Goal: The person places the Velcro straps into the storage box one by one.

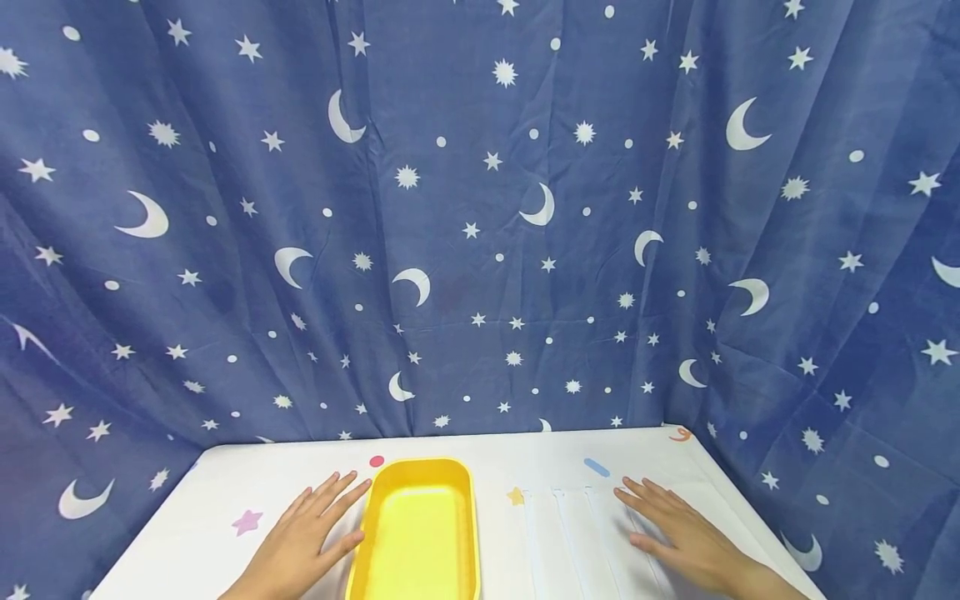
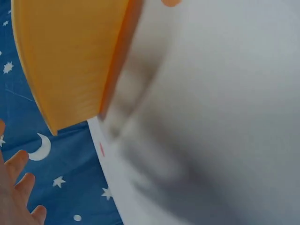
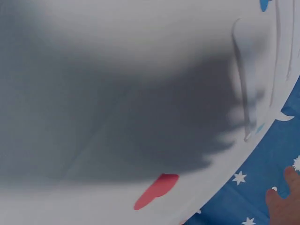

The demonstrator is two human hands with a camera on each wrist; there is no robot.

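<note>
A yellow rectangular tray (image 1: 476, 542) with rounded corners stands on the white table, nothing showing inside it. My left hand (image 1: 303, 533) is just left of it, fingers spread, fingertips overlapping its rim in the head view. The tray's outer wall (image 2: 70, 56) fills the upper left of the left wrist view. To the right of the tray, several long, thin white strips (image 1: 567, 533) lie side by side, pointing away from me. Close to the rightmost one is my right hand (image 1: 682, 533), its fingers straight and spread, holding nothing. One white strip (image 3: 246, 70) shows in the right wrist view.
The white tabletop (image 1: 187, 542) carries printed coloured shapes, among them a pink star (image 1: 247, 522) and a blue bar (image 1: 597, 467). A blue curtain (image 1: 465, 250) with white moons and stars surrounds the table at the back and sides.
</note>
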